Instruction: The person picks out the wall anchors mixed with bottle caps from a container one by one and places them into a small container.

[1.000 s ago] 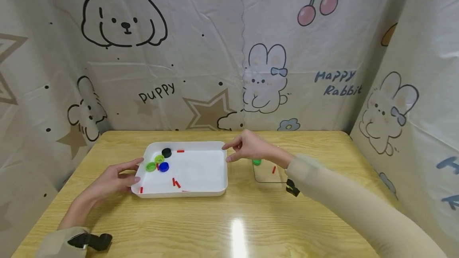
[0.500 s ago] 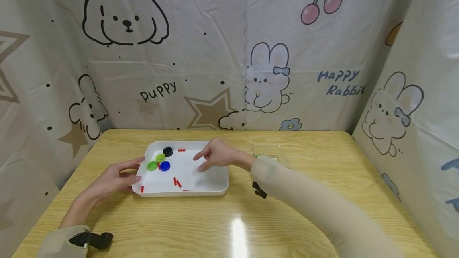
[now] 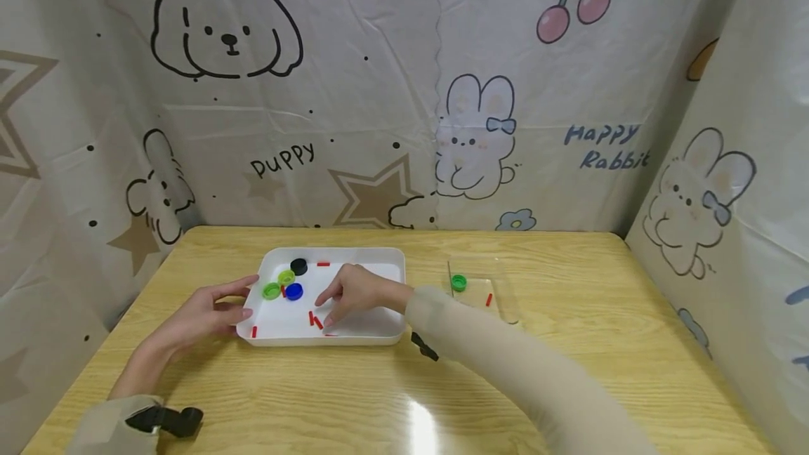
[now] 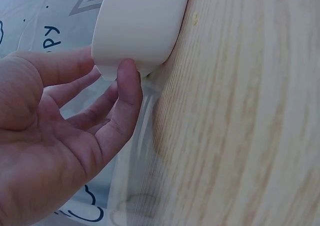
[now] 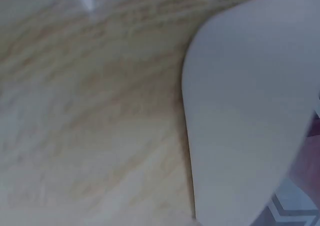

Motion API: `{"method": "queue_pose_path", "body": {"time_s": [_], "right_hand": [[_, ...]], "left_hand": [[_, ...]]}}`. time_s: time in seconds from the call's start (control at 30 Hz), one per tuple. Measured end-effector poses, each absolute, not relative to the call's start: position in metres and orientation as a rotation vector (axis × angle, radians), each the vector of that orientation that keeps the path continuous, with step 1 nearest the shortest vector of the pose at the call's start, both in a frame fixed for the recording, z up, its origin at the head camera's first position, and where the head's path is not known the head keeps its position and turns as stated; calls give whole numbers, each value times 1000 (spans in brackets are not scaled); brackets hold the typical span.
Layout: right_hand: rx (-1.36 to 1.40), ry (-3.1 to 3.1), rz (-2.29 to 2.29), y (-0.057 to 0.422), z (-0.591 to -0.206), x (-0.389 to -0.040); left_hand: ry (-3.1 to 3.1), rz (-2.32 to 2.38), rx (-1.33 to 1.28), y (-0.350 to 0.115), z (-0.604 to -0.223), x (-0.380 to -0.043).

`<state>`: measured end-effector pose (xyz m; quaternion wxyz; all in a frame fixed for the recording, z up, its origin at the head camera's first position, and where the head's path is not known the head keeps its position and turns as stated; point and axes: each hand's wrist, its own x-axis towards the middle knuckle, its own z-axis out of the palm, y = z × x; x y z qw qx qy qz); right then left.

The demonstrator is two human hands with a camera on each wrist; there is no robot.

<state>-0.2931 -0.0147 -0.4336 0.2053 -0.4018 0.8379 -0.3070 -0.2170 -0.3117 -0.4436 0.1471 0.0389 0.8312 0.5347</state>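
A white tray (image 3: 373, 279) lies on the wooden table. At its left end my left hand (image 3: 205, 311) holds the rim and wall, with fingertips on the tray wall (image 4: 140, 30) in the left wrist view. Inside are a black bottle cap (image 3: 299, 267), a blue bottle cap (image 3: 293, 291), two green caps (image 3: 272, 291) and several short red sticks (image 3: 318, 323). My right hand (image 3: 357, 293) is over the tray, thumb and index finger apart beside two red sticks, holding nothing visible. The right wrist view shows mostly the tray's outer wall.
Right of the tray stands a clear box (image 3: 474, 304) with a green cap (image 3: 458, 283) and one red stick (image 3: 489, 299). A printed curtain (image 3: 379, 90) rises behind the table (image 3: 329, 399) and along both sides.
My right hand has moved left and down from the tray's right rim to the red sticks near its front. The left hand stays on the tray's left end.
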Motion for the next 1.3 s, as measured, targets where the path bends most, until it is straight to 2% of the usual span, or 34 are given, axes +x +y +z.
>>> {"method": "queue_pose_path", "body": {"time_s": [0.67,1.3], "right_hand": [[-1130,2340,-792,-27,-448,-292],[-1094,2342,-794,-27,-446,-289]], "left_hand": [[2401,1534,123,-311,-443,-216],[2413,1522,101,-310,-443,-216]]}}
